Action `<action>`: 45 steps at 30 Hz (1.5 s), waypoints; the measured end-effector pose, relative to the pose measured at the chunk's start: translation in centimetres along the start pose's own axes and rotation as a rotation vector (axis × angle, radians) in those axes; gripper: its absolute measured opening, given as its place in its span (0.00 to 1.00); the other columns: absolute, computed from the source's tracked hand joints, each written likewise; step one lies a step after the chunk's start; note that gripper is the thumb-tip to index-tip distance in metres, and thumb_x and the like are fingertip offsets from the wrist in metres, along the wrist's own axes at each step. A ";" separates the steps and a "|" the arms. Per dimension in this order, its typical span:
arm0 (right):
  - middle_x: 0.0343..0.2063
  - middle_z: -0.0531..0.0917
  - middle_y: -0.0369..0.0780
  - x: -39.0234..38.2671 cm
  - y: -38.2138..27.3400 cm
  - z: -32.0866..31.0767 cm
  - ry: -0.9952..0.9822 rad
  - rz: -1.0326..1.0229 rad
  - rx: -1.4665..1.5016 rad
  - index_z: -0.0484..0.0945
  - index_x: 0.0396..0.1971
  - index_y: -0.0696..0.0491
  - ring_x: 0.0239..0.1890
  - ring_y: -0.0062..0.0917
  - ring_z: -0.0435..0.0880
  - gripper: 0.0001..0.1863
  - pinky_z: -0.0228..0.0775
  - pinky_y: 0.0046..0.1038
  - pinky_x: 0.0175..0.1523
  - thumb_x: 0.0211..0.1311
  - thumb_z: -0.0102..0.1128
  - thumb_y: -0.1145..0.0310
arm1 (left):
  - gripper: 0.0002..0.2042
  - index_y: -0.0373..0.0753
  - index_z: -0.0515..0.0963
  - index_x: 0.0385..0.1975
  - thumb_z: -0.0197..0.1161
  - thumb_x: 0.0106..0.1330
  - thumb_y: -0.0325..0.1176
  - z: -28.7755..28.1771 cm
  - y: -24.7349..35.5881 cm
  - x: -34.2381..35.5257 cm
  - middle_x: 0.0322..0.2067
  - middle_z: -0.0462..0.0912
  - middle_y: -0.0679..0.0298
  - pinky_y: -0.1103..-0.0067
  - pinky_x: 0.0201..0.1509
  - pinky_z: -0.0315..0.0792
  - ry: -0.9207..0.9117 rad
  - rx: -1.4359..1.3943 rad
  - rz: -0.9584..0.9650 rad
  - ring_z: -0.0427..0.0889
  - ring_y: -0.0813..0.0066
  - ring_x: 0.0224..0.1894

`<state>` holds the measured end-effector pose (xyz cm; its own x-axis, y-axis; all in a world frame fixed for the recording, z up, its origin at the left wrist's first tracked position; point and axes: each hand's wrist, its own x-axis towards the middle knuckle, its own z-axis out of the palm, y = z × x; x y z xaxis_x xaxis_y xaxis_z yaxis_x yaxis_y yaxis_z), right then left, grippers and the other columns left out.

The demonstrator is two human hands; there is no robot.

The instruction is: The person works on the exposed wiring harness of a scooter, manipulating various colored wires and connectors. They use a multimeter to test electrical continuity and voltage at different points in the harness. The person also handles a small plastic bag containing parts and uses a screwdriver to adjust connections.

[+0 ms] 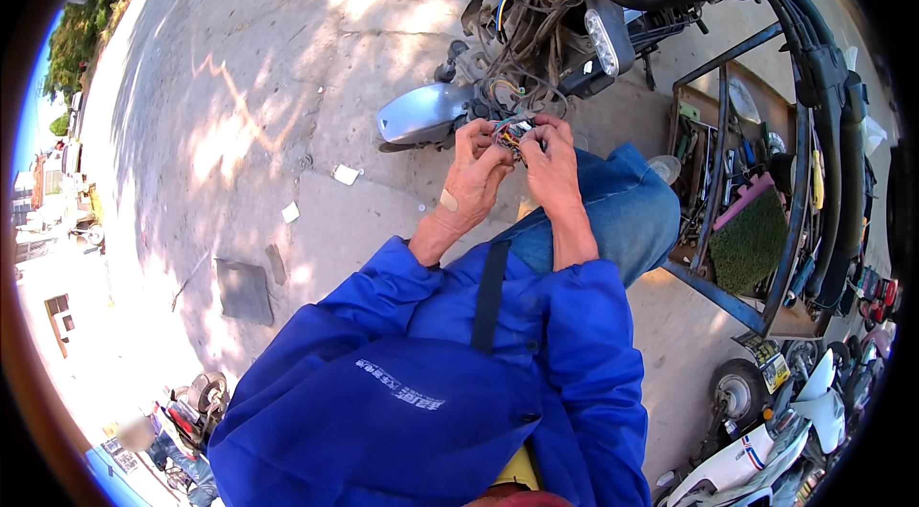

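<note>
Both my hands are closed on a small bundle of multicoloured wires (511, 132), held in front of my knee. My left hand (471, 183), with a plaster near the wrist, pinches the bundle from the left. From the other side my right hand (552, 172) grips it with thumb and fingers. Just beyond is the opened front of a vehicle, where a tangle of brown and dark cables (536, 14) hangs out. Below it a silver-blue front mudguard (421, 112) sits over a wheel. Fingertips partly cover the wires, so the single connections cannot be made out.
A headlight (601, 40) and black handlebar tubing overhang the far right. At right stands a metal-framed tool tray (713, 172) with hand tools and a green mat (751, 244). Parked motorbikes (804, 411) fill the lower right. A dark flat sheet (244, 292) lies on the ground.
</note>
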<state>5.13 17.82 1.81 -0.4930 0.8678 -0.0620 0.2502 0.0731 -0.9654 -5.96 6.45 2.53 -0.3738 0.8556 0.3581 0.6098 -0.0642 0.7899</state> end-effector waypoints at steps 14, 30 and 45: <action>0.60 0.74 0.46 0.0 -1.2 -0.6 -0.090 0.081 0.040 0.81 0.33 0.60 0.60 0.40 0.73 0.11 0.71 0.33 0.60 0.65 0.64 0.66 | 0.16 0.33 0.74 0.49 0.72 0.64 0.25 -0.4 2.0 1.6 0.50 0.79 0.54 0.77 0.38 0.79 0.218 -0.219 -0.256 0.84 0.74 0.36; 0.64 0.70 0.40 0.3 -0.5 -0.8 -0.086 0.276 0.571 0.83 0.36 0.60 0.58 0.24 0.75 0.11 0.68 0.27 0.59 0.68 0.65 0.66 | 0.23 0.25 0.67 0.55 0.68 0.65 0.29 -1.0 -1.6 4.7 0.38 0.85 0.47 0.71 0.36 0.82 0.019 -0.382 -0.654 0.87 0.65 0.33; 0.59 0.77 0.42 0.2 -0.7 -0.9 -0.035 0.016 -0.034 0.82 0.35 0.60 0.58 0.35 0.77 0.07 0.69 0.32 0.61 0.65 0.65 0.71 | 0.24 0.23 0.67 0.56 0.68 0.63 0.23 -1.0 -0.2 5.3 0.39 0.83 0.52 0.75 0.40 0.80 0.065 -0.546 -0.740 0.85 0.70 0.38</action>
<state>5.62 18.33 2.66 -0.5178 0.8511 -0.0870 0.2860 0.0764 -0.9552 -8.78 10.48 4.77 -0.5855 0.7457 -0.3181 -0.2084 0.2408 0.9479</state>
